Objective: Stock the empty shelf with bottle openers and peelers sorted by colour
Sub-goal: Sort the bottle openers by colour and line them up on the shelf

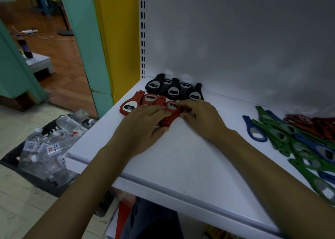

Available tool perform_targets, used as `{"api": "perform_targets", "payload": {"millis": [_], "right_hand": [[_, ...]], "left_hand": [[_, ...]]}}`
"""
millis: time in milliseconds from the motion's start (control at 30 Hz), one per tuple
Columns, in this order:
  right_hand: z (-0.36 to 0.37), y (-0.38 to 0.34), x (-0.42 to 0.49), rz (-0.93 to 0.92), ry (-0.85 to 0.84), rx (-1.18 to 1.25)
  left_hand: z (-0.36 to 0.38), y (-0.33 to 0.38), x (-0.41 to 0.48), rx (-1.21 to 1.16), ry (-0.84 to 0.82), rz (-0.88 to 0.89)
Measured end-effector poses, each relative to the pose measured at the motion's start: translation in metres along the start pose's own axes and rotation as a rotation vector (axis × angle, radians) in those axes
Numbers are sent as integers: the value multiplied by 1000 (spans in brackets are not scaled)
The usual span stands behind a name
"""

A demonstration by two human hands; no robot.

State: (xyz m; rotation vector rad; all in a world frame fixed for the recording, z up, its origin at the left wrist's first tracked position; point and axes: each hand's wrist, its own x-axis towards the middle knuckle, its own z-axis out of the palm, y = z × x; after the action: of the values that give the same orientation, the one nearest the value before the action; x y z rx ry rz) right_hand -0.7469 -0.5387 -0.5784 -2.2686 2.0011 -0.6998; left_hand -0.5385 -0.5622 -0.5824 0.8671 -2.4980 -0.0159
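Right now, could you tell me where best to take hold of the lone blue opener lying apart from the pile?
Pinch the blue opener across its narrow handle, coming from above on its left: it lies flat, with bare shelf there and green openers crowding its right.

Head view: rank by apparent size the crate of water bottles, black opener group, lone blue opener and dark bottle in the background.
1. crate of water bottles
2. black opener group
3. lone blue opener and dark bottle look alike; the bottle is far from the camera, so no ranking.
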Motion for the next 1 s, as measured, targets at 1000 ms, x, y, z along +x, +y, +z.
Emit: {"api": "perform_targets", "payload": {"millis": [1000], "right_hand": [[-181, 169, -237, 744, 296, -355]], "left_hand": [[133, 281, 159, -301, -161, 465]]}}
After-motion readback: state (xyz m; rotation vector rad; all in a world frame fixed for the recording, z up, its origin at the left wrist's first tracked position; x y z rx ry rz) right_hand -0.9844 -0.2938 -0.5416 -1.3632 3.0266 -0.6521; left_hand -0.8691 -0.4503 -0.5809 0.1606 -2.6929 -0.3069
